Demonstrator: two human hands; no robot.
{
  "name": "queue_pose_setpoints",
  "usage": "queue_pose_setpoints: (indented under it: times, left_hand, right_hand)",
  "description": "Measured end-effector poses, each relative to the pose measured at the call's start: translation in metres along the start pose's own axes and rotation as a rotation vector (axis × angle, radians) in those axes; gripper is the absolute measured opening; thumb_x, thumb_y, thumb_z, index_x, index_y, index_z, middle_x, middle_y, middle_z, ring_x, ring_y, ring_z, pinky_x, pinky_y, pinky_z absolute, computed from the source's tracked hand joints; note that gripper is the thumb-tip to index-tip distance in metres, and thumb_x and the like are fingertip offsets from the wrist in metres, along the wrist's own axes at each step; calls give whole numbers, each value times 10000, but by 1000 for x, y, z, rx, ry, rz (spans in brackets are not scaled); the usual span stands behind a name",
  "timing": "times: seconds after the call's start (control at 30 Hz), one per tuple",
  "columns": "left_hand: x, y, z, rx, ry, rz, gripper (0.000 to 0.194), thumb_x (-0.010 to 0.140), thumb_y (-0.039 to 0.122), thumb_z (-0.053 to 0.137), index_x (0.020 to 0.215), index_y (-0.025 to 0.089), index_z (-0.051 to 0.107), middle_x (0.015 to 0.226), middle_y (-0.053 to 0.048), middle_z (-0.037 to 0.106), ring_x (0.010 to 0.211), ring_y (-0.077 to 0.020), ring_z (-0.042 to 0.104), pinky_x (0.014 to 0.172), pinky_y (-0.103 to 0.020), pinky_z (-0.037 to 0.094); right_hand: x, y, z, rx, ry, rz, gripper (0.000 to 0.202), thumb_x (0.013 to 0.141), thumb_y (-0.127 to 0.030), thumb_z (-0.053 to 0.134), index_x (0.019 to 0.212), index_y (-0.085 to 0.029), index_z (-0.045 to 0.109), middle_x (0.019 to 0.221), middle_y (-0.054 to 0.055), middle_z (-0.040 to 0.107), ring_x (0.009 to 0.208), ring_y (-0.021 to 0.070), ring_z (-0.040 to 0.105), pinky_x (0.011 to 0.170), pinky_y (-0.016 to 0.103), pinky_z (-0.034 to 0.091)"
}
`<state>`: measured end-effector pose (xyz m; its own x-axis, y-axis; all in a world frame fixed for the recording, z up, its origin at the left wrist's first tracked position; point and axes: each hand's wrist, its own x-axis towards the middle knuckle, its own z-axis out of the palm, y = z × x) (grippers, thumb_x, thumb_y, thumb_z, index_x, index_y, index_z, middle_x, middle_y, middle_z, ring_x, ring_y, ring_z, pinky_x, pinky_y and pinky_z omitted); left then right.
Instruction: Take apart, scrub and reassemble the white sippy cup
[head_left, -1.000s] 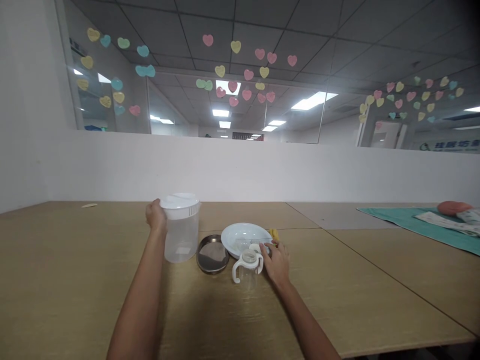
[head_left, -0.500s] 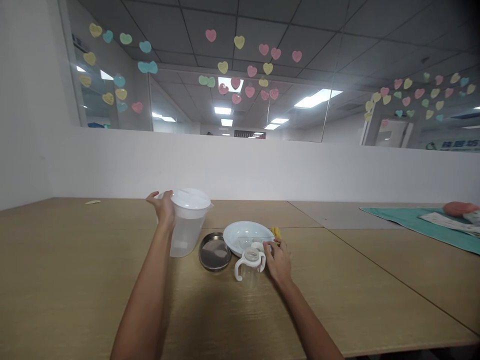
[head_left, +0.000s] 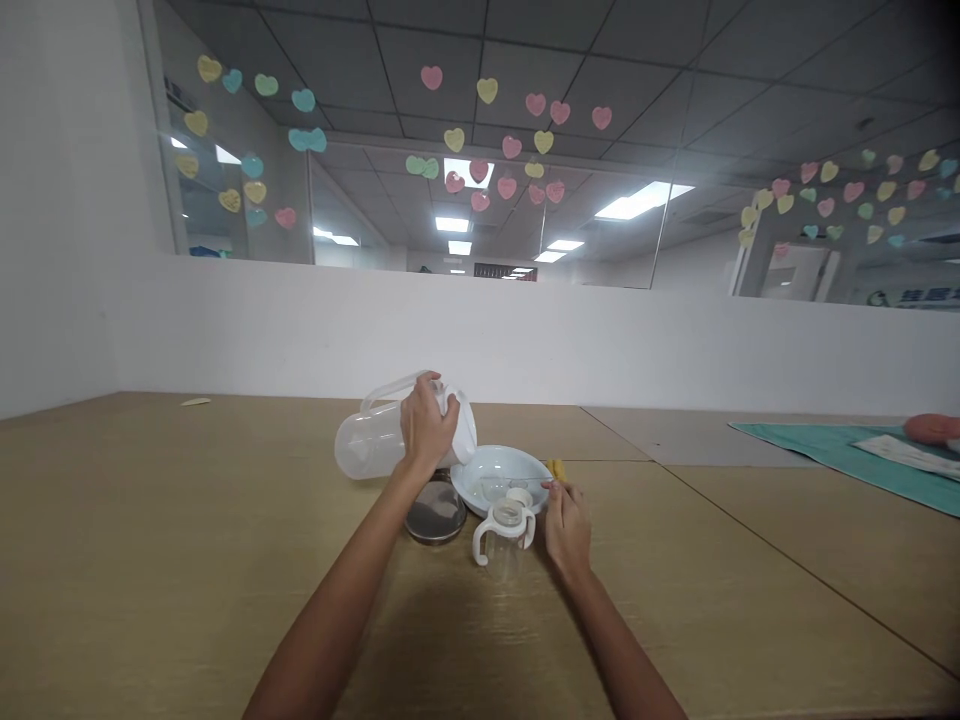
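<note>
Pouring seems the step: the left hand grips a tilted pitcher, the right hand pinches a thin clear handle, and the next move needs steady aim.

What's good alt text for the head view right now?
The left hand holds a translucent pitcher tilted nearly sideways, its white lid beside a pale bowl; the right hand is at the bowl's right edge. A two-handled clear cup and a metal dish sit nearer on the table.
</note>
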<state>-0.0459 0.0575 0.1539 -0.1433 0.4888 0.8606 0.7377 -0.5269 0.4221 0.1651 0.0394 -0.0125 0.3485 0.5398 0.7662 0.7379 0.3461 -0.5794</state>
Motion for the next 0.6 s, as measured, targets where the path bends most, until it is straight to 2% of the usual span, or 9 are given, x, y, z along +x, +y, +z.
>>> queue_pose_setpoints:
  times: [0.1, 0.17, 0.27, 0.33, 0.47, 0.6]
  left_hand:
    - [-2, 3, 1, 25, -18, 44, 327, 808, 268, 474, 1121, 179, 438, 927, -80, 630, 914, -260, 605, 845, -396, 434]
    - [1, 3, -5, -4, 16, 2, 331, 805, 271, 480, 1122, 189, 432, 934, -73, 633, 903, -255, 611, 834, -389, 440]
    - [7, 11, -18, -92, 58, -86, 332, 810, 278, 479, 1128, 209, 409, 949, -57, 640, 884, -241, 621, 795, -364, 453]
    - [7, 22, -27, -154, 45, -90, 325, 819, 271, 469, 1131, 218, 395, 954, -46, 647, 898, -230, 620, 788, -351, 454]
    - [-5, 55, -36, -146, -56, 49, 307, 827, 254, 461, 1124, 200, 407, 938, -51, 643, 904, -230, 612, 815, -358, 443]
    - [-22, 74, -28, 10, -172, 173, 290, 823, 230, 457, 1108, 179, 438, 900, -65, 632, 894, -248, 600, 873, -409, 402]
  right_hand:
    - [1, -5, -5, 57, 41, -29, 521, 941, -431, 215, 930, -148, 653, 914, 115, 633, 909, 238, 538, 841, 403, 388]
    - [0, -10, -10, 103, 95, -70, 456, 941, -395, 248, 973, -151, 632, 949, 111, 628, 929, 234, 534, 840, 403, 393]
    - [-2, -19, -16, 156, 142, -228, 359, 919, -361, 332, 1076, -159, 584, 1024, 112, 612, 977, 237, 531, 839, 406, 406]
    - [-5, -24, -18, 166, 115, -367, 357, 895, -360, 384, 1144, -164, 547, 1077, 117, 597, 1015, 248, 528, 850, 420, 412]
    - [-9, -32, -18, 124, 19, -506, 388, 864, -348, 444, 1204, -172, 505, 1104, 111, 589, 1040, 255, 534, 869, 440, 422]
    - [-12, -34, -14, 98, -34, -540, 315, 854, -293, 484, 1144, -179, 533, 1038, 94, 616, 988, 234, 559, 840, 422, 437]
